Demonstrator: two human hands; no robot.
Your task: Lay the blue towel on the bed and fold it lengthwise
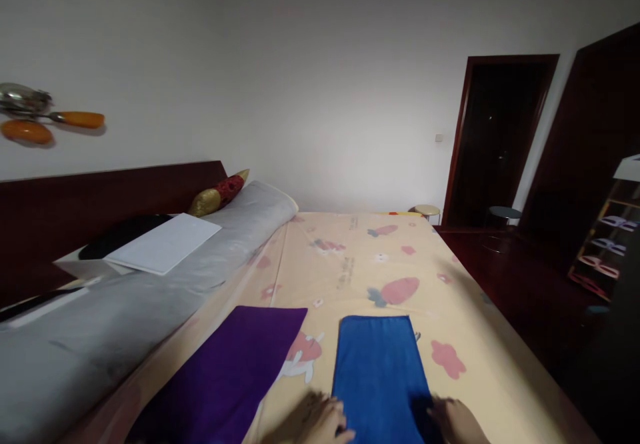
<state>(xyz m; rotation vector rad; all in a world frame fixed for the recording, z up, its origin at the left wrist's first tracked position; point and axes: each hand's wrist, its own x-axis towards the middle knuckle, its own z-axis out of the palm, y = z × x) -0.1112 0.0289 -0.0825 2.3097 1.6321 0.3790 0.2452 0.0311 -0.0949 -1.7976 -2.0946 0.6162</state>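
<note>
A blue cloth (377, 364) lies flat on the bed in front of me, its far edge straight and its near end cut off by the frame. At its left edge rests my left hand (327, 423), fingers on the fabric and thumb apart from them. My right hand (457, 420) is at the opposite edge, fingertips touching the cloth and slightly bent. Both hands are partly cut off at the bottom and look open. To the left, a purple cloth (230, 371) is spread on the bed, its near part in shadow.
The bed (360, 244) has a cream sheet with strawberry prints. Along its left side run a grey bolster (200, 284), a white board (165, 243) and a dark wooden headboard (100, 191). Stools (427, 211), a dark doorway (495, 144) and a shoe rack (607, 244) stand to the right.
</note>
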